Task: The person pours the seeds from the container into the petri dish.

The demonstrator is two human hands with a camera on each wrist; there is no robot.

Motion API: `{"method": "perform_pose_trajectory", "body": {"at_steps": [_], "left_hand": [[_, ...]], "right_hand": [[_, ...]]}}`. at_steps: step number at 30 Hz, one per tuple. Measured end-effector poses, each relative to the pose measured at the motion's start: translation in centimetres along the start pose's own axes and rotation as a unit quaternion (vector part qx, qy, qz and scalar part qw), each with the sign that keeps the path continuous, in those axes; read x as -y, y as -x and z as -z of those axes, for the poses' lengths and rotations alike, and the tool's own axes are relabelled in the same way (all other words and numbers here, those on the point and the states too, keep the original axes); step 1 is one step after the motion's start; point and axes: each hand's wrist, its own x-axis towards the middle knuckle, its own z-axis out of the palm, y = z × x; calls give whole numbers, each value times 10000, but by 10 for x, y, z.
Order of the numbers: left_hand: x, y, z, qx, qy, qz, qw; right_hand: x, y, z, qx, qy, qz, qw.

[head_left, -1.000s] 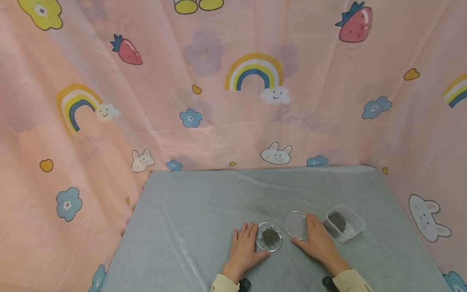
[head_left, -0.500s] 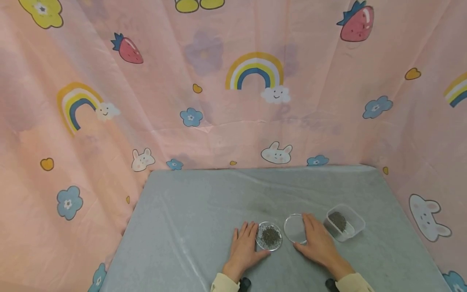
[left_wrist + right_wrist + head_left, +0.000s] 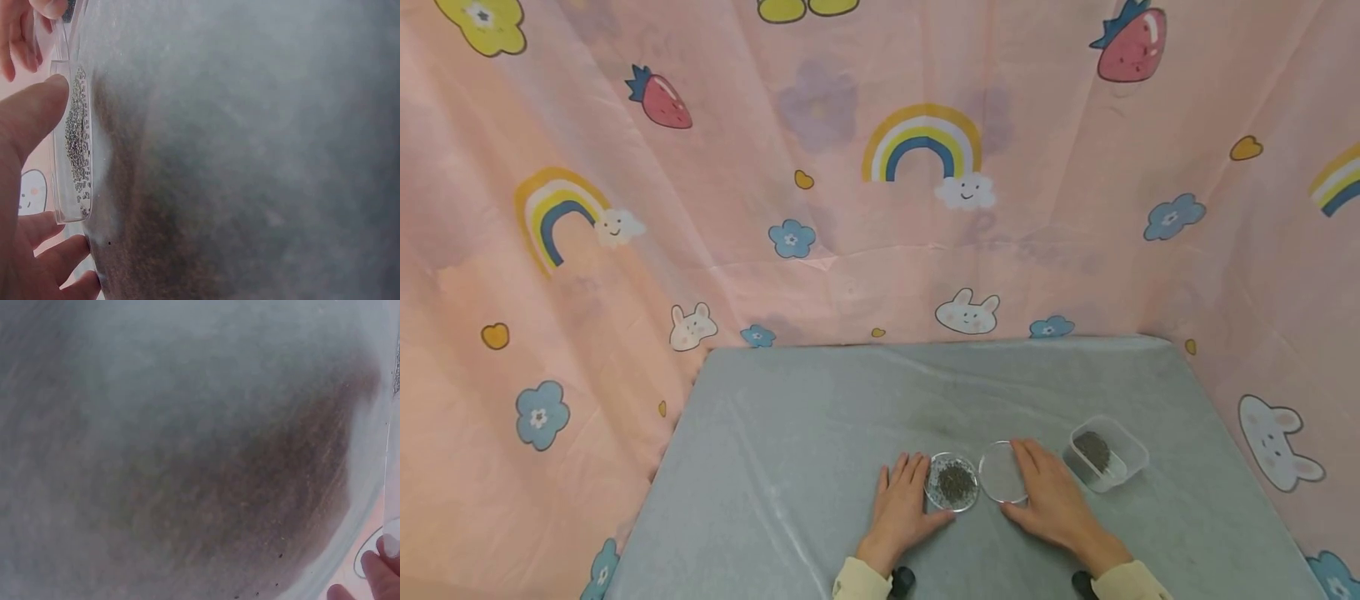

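Observation:
My left hand (image 3: 898,510) holds a shallow clear petri dish (image 3: 971,502) at its left side, thumb at the near edge and fingers at the far edge. Small dark granules (image 3: 956,482) are heaped in the dish. In the left wrist view they show through its clear wall, with the thumb (image 3: 40,109) against the side. Just right of the dish, my right hand (image 3: 1054,502) grips a clear round lid (image 3: 998,473) by its right edge. Lid and dish stand almost edge to edge. Only some fingertips (image 3: 381,572) of the right hand show in the right wrist view.
Behind the right hand stands a clear plastic box (image 3: 1133,457) with more dark granules (image 3: 1093,450) at its left end. A grey-blue cloth (image 3: 790,433) covers the table. A pink printed curtain (image 3: 850,275) hangs along the back and sides.
The right hand has brought the lid a little leftward and toward me, closer to the dish. The left hand and the dish have stayed in place.

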Motion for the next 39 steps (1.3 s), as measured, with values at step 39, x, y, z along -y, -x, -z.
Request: {"method": "perform_pose_trajectory", "body": {"at_steps": [39], "left_hand": [[2,0,1,9,-165,-81,9998]], "right_hand": [[39,-42,-29,599,-590,764,9935]]}}
